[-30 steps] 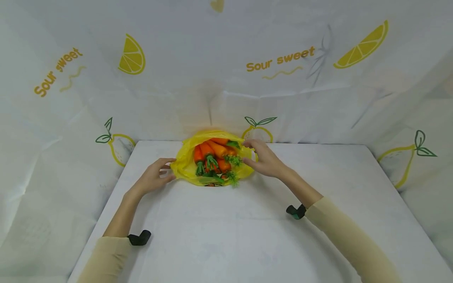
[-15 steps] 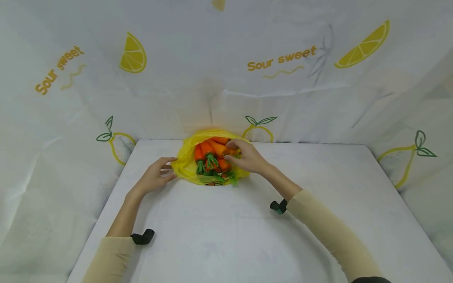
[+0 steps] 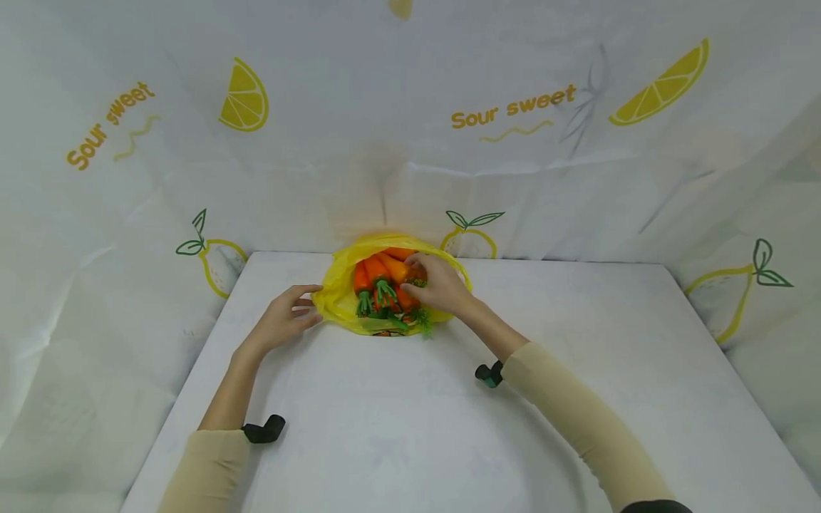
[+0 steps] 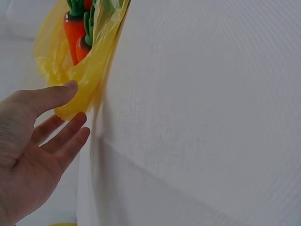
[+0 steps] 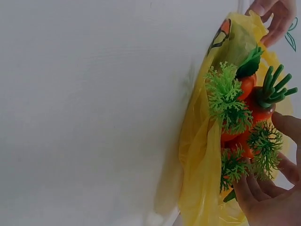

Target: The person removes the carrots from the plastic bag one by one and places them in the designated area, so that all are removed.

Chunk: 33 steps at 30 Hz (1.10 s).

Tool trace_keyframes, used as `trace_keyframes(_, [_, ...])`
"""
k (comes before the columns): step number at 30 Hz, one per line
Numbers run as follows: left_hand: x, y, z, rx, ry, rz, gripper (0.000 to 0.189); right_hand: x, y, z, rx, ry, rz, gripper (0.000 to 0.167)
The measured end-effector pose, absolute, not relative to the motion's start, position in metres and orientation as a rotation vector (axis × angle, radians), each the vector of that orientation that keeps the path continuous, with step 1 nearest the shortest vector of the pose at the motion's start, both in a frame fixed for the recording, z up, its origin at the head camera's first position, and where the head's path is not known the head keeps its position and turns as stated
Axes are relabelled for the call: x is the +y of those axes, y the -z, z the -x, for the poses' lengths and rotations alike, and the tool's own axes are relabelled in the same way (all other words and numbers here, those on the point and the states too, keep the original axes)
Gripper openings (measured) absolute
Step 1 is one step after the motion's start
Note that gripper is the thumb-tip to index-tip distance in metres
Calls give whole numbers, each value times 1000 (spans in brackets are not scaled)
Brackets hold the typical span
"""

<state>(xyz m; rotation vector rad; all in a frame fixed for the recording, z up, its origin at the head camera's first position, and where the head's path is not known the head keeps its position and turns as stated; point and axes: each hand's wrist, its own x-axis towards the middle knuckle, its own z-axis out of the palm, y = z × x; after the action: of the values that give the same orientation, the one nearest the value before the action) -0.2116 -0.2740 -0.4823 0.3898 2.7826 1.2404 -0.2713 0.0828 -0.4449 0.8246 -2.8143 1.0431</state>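
Observation:
A yellow plastic bag [image 3: 336, 311] lies on its side at the far part of the table, its mouth toward me. Inside are several orange carrots [image 3: 377, 269], some with stubby green tops, others with feathery leaves. My left hand [image 3: 286, 317] pinches the bag's left edge; in the left wrist view the thumb [image 4: 63, 94] lies over the yellow film with the fingers behind it. My right hand [image 3: 439, 285] reaches into the mouth. Its thumb and fingers curl round the feathery top [image 5: 265, 146] of one carrot, whose body is mostly hidden among the others.
The white-covered table [image 3: 385, 413] stretches from the bag toward me. Behind it hangs a white cloth [image 3: 359, 142] printed with lemons and lettering. A sprig of feathery leaves [image 3: 422, 320] pokes out over the bag's lower rim.
My right hand has moved left from the bag's right rim into its mouth, closing round a leafy carrot top. The left hand has stayed at the left edge.

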Motion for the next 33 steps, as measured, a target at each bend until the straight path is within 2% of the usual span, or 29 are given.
trace_keyframes(15, [-273, 483, 211, 2762, -1292, -330, 59, 78, 451, 276, -2859, -979, -680, 59])
trace_keyframes(33, [-276, 488, 215, 2685, -1416, -388, 67, 84, 449, 277, -2873, -943, -639, 48])
